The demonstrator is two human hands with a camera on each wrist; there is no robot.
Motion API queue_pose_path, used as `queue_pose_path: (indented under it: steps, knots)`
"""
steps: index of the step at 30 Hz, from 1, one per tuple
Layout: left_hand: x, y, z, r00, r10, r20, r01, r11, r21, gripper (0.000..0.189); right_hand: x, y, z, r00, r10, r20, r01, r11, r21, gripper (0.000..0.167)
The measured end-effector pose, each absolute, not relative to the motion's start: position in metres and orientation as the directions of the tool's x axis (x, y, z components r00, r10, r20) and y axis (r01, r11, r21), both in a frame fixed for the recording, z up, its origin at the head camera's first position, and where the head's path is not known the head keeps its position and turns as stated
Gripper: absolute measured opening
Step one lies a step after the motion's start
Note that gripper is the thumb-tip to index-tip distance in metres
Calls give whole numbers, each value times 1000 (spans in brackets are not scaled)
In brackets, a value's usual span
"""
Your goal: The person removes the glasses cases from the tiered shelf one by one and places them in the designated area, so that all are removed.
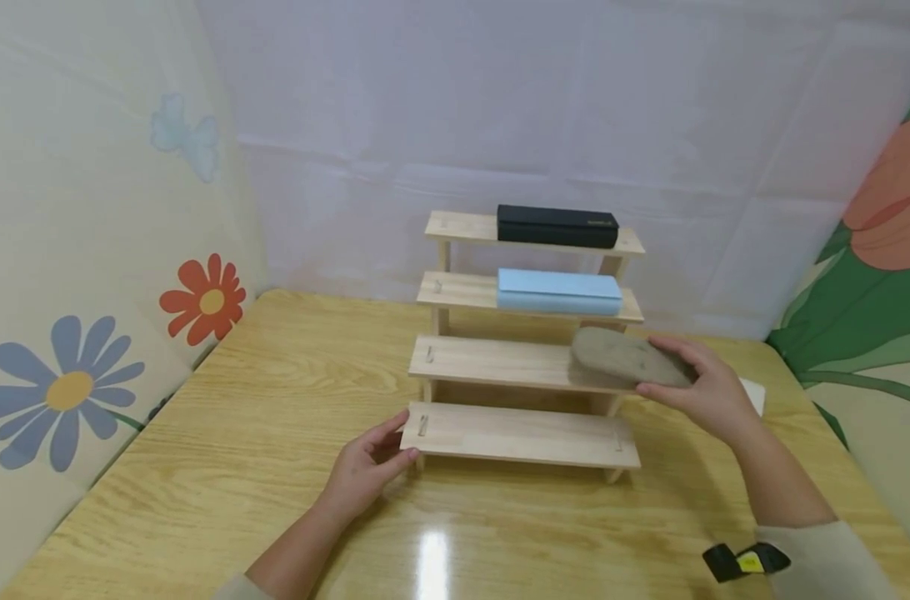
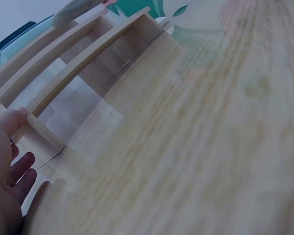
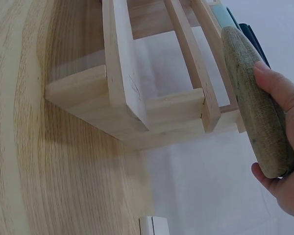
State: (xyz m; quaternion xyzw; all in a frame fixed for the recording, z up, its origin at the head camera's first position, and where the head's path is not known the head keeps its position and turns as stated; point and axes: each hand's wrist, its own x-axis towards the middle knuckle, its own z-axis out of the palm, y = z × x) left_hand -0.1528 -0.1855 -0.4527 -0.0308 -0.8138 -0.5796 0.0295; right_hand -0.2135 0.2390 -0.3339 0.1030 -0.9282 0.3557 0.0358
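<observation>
A four-tier wooden display stand (image 1: 518, 433) stands on the table. My left hand (image 1: 361, 471) holds the left end of its lowest shelf between thumb and fingers; the left wrist view shows the thumb (image 2: 14, 117) right at the board's end. With my right hand (image 1: 706, 392) I grip a grey-brown, fabric-covered glasses case (image 1: 627, 357) by its right end. It overlaps the right part of the second shelf from the bottom. In the right wrist view the case (image 3: 255, 103) is tilted, thumb on one side and a finger at its lower end.
A black glasses case (image 1: 556, 227) lies on the top shelf, and a light blue one (image 1: 558, 292) on the shelf below it. Behind the right hand is a white object (image 1: 755, 396) on the wooden table (image 1: 320, 358). Flower-printed cloth (image 1: 72, 250) hangs at the sides.
</observation>
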Motion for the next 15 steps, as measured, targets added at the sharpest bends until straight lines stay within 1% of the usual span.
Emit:
queue_pose_path:
  steps: [15]
  knots:
    - [-153, -186, -452, -996, 28, 89, 93, 304, 948, 58, -208, 263, -337, -973, -126, 195, -222, 747, -627, 76]
